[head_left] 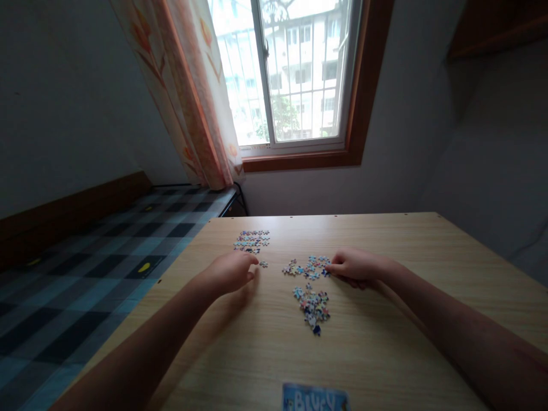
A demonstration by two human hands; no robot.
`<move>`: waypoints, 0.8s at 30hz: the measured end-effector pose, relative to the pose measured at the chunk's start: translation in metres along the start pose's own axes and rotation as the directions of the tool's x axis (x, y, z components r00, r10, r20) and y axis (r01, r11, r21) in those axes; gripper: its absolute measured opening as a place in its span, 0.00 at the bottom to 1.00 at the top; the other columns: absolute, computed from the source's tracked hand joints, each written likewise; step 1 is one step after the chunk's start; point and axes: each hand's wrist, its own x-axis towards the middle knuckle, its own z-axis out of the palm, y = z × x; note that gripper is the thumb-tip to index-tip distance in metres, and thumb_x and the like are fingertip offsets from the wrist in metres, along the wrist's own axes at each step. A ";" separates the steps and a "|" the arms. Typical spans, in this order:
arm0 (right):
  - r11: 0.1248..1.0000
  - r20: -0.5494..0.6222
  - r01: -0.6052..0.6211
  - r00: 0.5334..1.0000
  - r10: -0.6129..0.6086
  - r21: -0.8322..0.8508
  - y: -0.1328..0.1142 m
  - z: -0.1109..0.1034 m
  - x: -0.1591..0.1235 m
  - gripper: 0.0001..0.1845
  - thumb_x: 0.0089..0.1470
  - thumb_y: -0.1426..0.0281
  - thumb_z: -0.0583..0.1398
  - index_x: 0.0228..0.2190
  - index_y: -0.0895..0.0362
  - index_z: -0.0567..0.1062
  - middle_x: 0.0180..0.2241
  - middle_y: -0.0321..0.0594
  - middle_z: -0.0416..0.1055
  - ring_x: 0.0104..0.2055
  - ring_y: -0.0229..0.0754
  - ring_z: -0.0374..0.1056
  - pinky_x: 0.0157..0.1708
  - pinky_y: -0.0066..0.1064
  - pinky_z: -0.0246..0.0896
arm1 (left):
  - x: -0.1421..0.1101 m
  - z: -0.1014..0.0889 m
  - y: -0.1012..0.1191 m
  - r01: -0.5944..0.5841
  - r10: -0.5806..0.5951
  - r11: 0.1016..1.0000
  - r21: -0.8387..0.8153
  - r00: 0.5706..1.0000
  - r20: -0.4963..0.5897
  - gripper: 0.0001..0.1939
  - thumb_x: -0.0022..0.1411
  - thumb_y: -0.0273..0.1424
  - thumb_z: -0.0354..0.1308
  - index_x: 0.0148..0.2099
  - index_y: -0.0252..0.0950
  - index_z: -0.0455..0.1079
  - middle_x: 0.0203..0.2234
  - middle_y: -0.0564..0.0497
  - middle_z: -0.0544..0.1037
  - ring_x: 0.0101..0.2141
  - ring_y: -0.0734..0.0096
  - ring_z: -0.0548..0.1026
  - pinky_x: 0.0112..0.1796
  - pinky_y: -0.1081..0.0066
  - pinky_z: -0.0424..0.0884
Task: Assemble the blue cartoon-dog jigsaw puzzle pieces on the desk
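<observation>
My left hand [231, 270] hovers low over the left part of the table, its finger and thumb apart with nothing seen between them. Just off its fingertips lies a small pale jigsaw piece [264, 264]. Behind that hand are short rows of jigsaw pieces [253, 242], partly hidden by it. My right hand [354, 267] is closed, its fingertips pinched on a dark blue jigsaw piece [326, 273] at the right edge of a loose spread of pieces [311, 267]. Nearer to me sits a heap of mixed jigsaw pieces [314, 307].
A blue box or card [315, 398] with white "BLUEY" lettering lies at the near edge of view on the wooden table [385, 354]. To the left stands a bed [107, 285] with a checked cover. Beyond are a curtain [184, 85] and a barred window [299, 74].
</observation>
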 end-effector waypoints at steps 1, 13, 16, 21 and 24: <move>1.000 -0.001 0.000 1.000 0.000 -0.001 0.000 0.000 0.000 0.32 0.59 0.45 0.53 0.16 0.56 0.64 0.13 0.36 0.66 0.12 0.34 0.60 0.13 0.27 0.55 | -0.001 0.001 0.004 -0.001 0.001 1.000 0.023 1.000 -0.001 0.17 0.59 0.30 0.58 0.50 0.39 0.77 0.40 0.44 0.82 0.41 0.59 0.78 0.39 0.68 0.69; 1.000 0.009 -0.031 0.999 0.031 0.002 0.001 0.000 0.002 0.31 0.58 0.44 0.53 0.17 0.56 0.64 0.14 0.35 0.66 0.12 0.34 0.60 0.14 0.26 0.55 | 0.000 0.027 0.050 -0.018 0.036 0.994 0.110 0.986 -0.165 0.14 0.67 0.31 0.49 0.38 0.33 0.75 0.40 0.39 0.77 0.41 0.57 0.75 0.39 0.63 0.70; 1.000 0.007 -0.029 1.000 0.029 0.008 0.000 0.000 0.002 0.32 0.58 0.44 0.54 0.17 0.56 0.64 0.14 0.36 0.66 0.12 0.35 0.60 0.14 0.27 0.55 | -0.001 0.032 0.054 -0.060 0.080 0.992 0.109 0.979 -0.189 0.13 0.68 0.30 0.48 0.40 0.32 0.74 0.41 0.39 0.77 0.44 0.56 0.73 0.43 0.62 0.70; 1.000 0.007 -0.009 1.000 0.009 0.005 0.000 0.000 0.001 0.31 0.58 0.45 0.53 0.16 0.56 0.64 0.13 0.35 0.66 0.12 0.35 0.60 0.13 0.27 0.55 | -0.002 0.035 0.057 -0.094 0.123 0.985 0.144 0.970 -0.210 0.13 0.68 0.28 0.46 0.43 0.31 0.73 0.41 0.38 0.76 0.46 0.55 0.72 0.44 0.62 0.70; 1.000 0.006 -0.006 1.000 0.007 -0.004 0.000 0.000 0.002 0.32 0.59 0.45 0.53 0.16 0.56 0.64 0.13 0.36 0.66 0.12 0.35 0.60 0.13 0.27 0.55 | -0.004 0.034 0.059 -0.053 0.083 0.990 0.134 0.971 -0.224 0.13 0.69 0.29 0.47 0.44 0.31 0.72 0.43 0.37 0.75 0.46 0.54 0.72 0.43 0.61 0.70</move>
